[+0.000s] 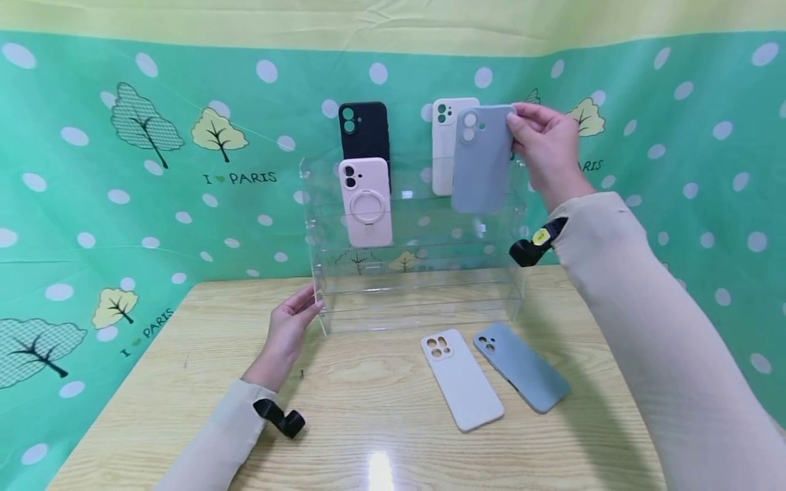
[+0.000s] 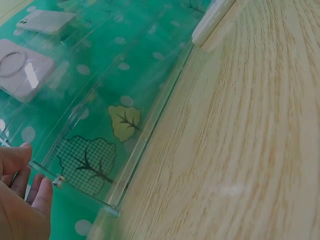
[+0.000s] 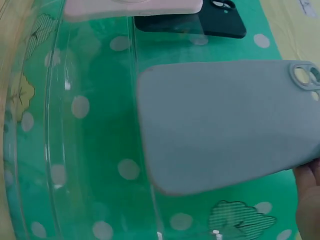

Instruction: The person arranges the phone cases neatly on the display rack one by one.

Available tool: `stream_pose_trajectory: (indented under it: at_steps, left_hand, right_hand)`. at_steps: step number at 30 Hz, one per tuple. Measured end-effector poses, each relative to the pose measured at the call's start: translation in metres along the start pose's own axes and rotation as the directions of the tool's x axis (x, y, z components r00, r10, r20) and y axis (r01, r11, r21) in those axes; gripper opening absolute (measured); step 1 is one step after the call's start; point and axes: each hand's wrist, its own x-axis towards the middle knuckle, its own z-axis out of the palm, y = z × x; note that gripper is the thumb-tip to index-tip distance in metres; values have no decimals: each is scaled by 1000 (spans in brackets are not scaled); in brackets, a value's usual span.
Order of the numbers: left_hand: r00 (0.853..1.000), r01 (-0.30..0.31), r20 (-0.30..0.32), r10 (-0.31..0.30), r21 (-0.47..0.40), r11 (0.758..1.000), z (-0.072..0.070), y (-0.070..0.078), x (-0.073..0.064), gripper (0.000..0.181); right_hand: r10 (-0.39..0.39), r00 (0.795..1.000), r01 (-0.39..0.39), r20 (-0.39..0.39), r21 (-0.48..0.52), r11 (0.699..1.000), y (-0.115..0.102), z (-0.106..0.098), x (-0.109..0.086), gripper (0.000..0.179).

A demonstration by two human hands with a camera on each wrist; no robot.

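Observation:
My right hand (image 1: 546, 146) pinches a grey-blue phone case (image 1: 482, 167) by its upper right edge. The case is upright in front of the upper right part of a clear acrylic display rack (image 1: 424, 300); whether it touches a tier I cannot tell. In the right wrist view, its plain back (image 3: 225, 125) fills the middle. My left hand (image 1: 291, 327) grips the rack's left side panel low down, thumb and fingers on either side of it. On the rack stand a black phone case (image 1: 365, 129), a pink phone case (image 1: 368, 228) with a ring, and a white phone case (image 1: 443, 157), partly hidden.
A white phone case (image 1: 463, 382) and a blue-grey phone case (image 1: 522, 368) lie on the wooden table (image 1: 344, 423) before the rack. Behind it hangs a green dotted cloth (image 1: 258, 109) printed with trees.

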Motion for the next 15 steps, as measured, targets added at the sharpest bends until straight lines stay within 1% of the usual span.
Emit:
stream_pose_trajectory:
  at_steps: [4, 6, 12, 15]
  left_hand:
    - [1000, -5, 11, 5, -19, 1000, 1, 1, 1, 49]
    - [1000, -5, 18, 6, -24, 1000, 1, 1, 1, 49]
    - [1000, -4, 2, 4, -22, 1000, 1, 0, 1, 50]
    - [1000, -8, -5, 8, -25, 1000, 1, 0, 1, 49]
  right_hand:
    - [-9, 1000, 12, -20, 150, 989, 7, 3, 9, 22]
    - [-10, 999, 16, -33, 203, 979, 9, 3, 12, 22]
    - [25, 997, -4, -67, 289, 957, 18, 8, 20, 21]
    - [36, 997, -12, -71, 306, 952, 25, 10, 24, 23]
